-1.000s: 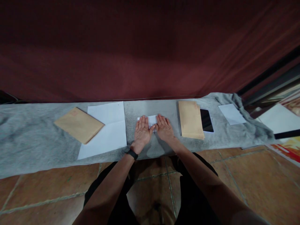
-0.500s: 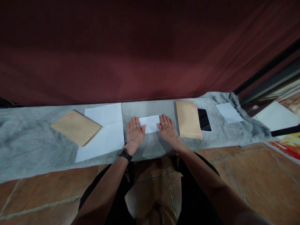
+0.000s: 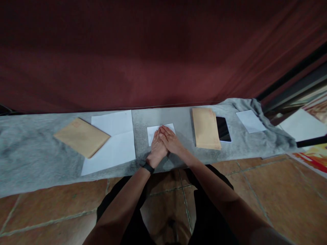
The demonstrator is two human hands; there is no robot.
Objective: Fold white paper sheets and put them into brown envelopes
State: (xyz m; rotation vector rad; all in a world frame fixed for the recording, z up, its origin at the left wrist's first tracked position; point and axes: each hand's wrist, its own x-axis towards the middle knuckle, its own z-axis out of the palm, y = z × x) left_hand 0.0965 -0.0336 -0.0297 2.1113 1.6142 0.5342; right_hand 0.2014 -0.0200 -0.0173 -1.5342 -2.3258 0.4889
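A small white sheet of folded paper (image 3: 151,133) lies flat on the grey cloth (image 3: 178,117) in front of me. My left hand (image 3: 157,145) rests palm down on its middle, fingers stretched out flat. Against it, partly overlapping its fingers, my right hand (image 3: 171,140) also lies flat with fingers extended. Both hands cover the centre and near edge of the paper, while its left end and far right corner show. Neither hand grips anything. A dark band circles my left wrist.
At left, a brown envelope (image 3: 82,137) overlaps large white sheets (image 3: 116,149). At right are stacked brown envelopes (image 3: 206,128), a dark-screened tablet (image 3: 223,129) partly under them, and a white sheet (image 3: 250,121). A dark red curtain (image 3: 163,68) hangs behind. Tiled floor (image 3: 268,183) lies below.
My hands have slid inward from the paper's two ends and now meet over its middle. The small paper now sticks out slightly farther left.
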